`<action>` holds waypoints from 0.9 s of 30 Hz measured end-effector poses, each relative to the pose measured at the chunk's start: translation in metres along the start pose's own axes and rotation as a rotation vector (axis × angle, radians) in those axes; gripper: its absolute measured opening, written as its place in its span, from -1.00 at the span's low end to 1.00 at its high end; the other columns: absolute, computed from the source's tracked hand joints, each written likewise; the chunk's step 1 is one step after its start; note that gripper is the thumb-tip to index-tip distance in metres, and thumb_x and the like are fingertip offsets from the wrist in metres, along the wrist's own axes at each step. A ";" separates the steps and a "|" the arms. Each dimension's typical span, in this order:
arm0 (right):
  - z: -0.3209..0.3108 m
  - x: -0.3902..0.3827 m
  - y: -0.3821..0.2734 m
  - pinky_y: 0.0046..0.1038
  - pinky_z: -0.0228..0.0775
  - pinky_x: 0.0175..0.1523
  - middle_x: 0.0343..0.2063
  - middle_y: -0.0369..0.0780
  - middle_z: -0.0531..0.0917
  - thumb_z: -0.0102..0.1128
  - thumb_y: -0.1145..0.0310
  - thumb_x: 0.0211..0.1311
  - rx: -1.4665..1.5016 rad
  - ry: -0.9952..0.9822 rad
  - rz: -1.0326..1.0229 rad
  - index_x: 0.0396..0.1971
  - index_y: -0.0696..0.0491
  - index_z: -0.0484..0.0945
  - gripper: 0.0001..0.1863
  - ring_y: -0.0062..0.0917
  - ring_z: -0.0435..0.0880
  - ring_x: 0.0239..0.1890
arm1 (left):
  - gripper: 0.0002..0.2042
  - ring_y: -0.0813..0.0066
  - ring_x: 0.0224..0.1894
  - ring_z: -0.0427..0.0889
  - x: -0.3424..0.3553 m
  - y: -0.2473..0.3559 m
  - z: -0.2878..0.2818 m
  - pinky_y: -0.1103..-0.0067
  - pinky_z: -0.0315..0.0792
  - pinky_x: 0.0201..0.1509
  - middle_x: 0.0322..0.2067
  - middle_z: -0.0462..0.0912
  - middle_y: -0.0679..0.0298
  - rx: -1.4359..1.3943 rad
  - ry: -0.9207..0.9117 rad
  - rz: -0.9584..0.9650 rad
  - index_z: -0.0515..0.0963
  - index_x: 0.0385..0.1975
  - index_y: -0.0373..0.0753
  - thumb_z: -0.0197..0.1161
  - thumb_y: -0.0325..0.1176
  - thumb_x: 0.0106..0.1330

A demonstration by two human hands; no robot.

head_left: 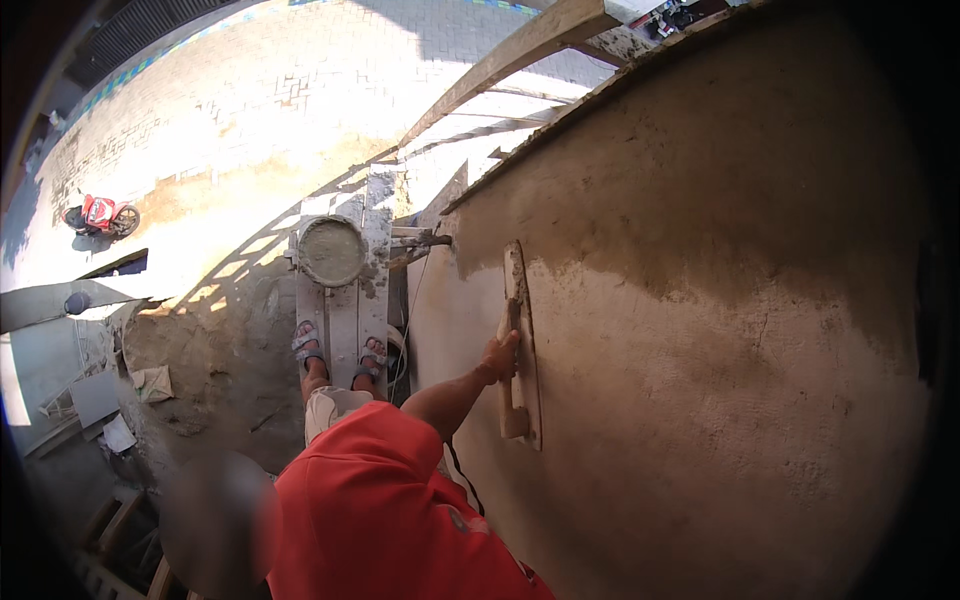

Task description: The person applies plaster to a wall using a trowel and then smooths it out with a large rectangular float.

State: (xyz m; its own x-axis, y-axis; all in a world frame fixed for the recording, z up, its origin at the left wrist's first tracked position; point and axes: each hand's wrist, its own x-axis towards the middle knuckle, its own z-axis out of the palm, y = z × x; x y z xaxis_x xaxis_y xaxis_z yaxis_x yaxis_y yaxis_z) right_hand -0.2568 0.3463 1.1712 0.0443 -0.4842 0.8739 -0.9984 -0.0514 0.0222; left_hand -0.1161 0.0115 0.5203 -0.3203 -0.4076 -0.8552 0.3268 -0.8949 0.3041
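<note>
My right hand is closed around the handle of a long wooden plastering float. The float stands nearly lengthwise to my view, its flat side at the plaster wall on my right. Darker, wet-looking plaster covers the farther part of that wall, with a ragged edge against the paler part. A round bucket of grey mortar sits ahead of my sandalled feet on the planks. My left hand does not show; a blurred dark shape at the lower left cannot be made out.
I stand on narrow scaffold planks high above the ground. Timber poles slant across near the wall's far edge. Below lie a sunlit paved yard, a red motorcycle and some pale boards. Another bucket is beside the planks.
</note>
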 end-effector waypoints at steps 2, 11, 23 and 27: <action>0.008 0.002 -0.001 -0.59 0.32 -0.58 -0.53 -0.34 0.44 -0.21 0.16 0.52 0.032 0.030 0.005 -0.13 0.02 0.40 -0.73 -0.63 0.40 -0.60 | -0.46 0.32 -0.66 0.48 0.028 0.022 -0.007 0.36 0.45 -0.63 -0.58 0.47 0.20 -0.030 0.034 -0.004 0.41 -0.14 -0.30 0.21 0.15 0.29; 0.018 -0.001 -0.006 -0.57 0.33 -0.55 -0.45 -0.30 0.45 -0.23 0.17 0.52 0.269 0.163 0.082 -0.07 0.06 0.38 -0.71 -0.61 0.42 -0.59 | -0.54 0.39 -0.74 0.47 0.056 0.127 0.012 0.42 0.40 -0.72 -0.64 0.46 0.23 0.078 0.071 0.273 0.44 -0.33 -0.33 0.23 0.05 0.30; 0.010 -0.013 0.010 -0.47 0.40 -0.41 -0.41 -0.28 0.54 -0.08 0.12 0.45 0.044 0.139 -0.145 -0.10 0.04 0.45 -0.69 -0.51 0.50 -0.48 | -0.51 0.44 -0.72 0.54 -0.118 0.213 0.096 0.45 0.43 -0.69 -0.67 0.51 0.23 0.208 -0.016 0.668 0.41 -0.33 -0.39 0.26 0.04 0.28; 0.000 -0.017 0.015 -0.44 0.43 -0.35 -0.40 -0.28 0.56 -0.01 0.09 0.42 -0.072 0.126 -0.209 -0.13 0.02 0.49 -0.69 -0.48 0.53 -0.43 | -0.48 0.40 -0.69 0.59 -0.174 0.222 0.121 0.47 0.46 -0.65 -0.64 0.54 0.20 0.208 -0.048 0.709 0.41 -0.28 -0.41 0.27 0.05 0.27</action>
State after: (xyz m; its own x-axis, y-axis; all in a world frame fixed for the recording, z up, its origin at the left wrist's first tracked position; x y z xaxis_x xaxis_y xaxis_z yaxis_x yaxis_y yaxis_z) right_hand -0.2724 0.3536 1.1566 0.2498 -0.3568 0.9002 -0.9681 -0.0746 0.2391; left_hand -0.0950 -0.1380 0.7874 -0.1352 -0.9038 -0.4061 0.2956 -0.4279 0.8541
